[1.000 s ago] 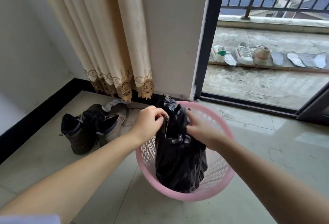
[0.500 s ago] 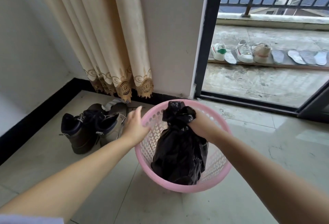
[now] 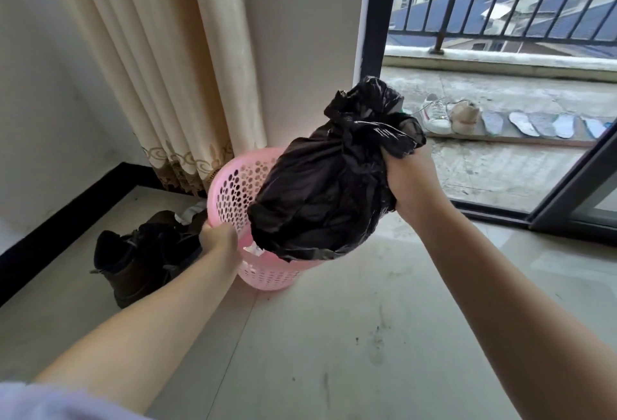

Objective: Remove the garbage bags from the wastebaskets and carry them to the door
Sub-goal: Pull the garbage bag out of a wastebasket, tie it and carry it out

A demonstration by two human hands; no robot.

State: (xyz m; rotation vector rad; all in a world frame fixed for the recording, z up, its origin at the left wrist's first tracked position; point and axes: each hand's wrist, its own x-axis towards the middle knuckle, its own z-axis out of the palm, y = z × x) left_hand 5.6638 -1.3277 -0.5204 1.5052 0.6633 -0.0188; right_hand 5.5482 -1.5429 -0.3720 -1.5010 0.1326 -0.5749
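Right hand [image 3: 409, 182]: fist clenched on the knotted garbage bag [image 3: 330, 186]; lift clear.
Left hand [image 3: 220, 239]: pinching the wastebasket [image 3: 230, 186] rim at 9 o'clock (steadying).

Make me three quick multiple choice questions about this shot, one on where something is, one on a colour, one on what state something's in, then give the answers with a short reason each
1. Where are the dark boots?
A. On the floor left of the wastebasket
B. Out on the balcony
C. Inside the wastebasket

2. What colour is the wastebasket?
A. Blue
B. Pink
C. White

3. What state is the garbage bag in?
A. Lying open on the floor
B. Sitting deep in the wastebasket
C. Knotted shut and lifted up

Answers:
1. A, the boots stand on the tiles beside the basket, near the curtain.
2. B, its perforated wall is pink.
3. C, the right hand grips the bag near its tied top, clear of the rim, while the left hand holds the basket's rim.
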